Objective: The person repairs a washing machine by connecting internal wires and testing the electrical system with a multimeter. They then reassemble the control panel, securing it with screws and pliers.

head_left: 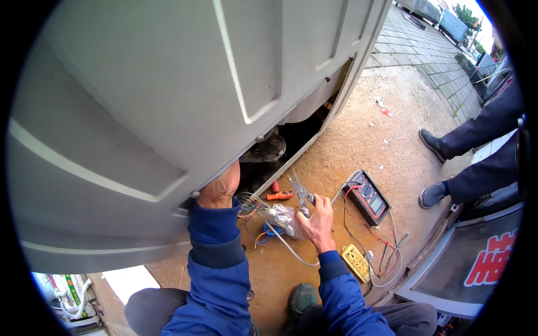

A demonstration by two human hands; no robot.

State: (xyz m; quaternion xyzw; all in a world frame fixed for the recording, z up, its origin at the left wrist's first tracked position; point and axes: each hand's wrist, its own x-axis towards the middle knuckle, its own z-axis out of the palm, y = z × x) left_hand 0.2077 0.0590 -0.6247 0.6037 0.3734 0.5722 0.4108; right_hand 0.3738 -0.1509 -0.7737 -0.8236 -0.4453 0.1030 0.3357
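Observation:
My left hand (221, 187) reaches through the opening under a large grey metal panel (168, 106). Its fingers are hidden inside, so what they touch cannot be seen. In front of the opening, my right hand (318, 223) is closed round a silver metal tool that looks like pliers (302, 194), with its narrow end pointing away from me. Just left of that hand lies a clear plastic bag (284, 217) with white pieces in it. A bundle of coloured wires (249, 206) comes out beside my left wrist. An orange-handled tool (279, 196) rests by the opening's edge.
A multimeter (367, 197) with red and black leads lies right of my right hand. Nearer me is a yellow power strip (355, 263). Another person's legs (485, 168) stand at the right. A framed panel with red lettering (465, 263) lies at lower right.

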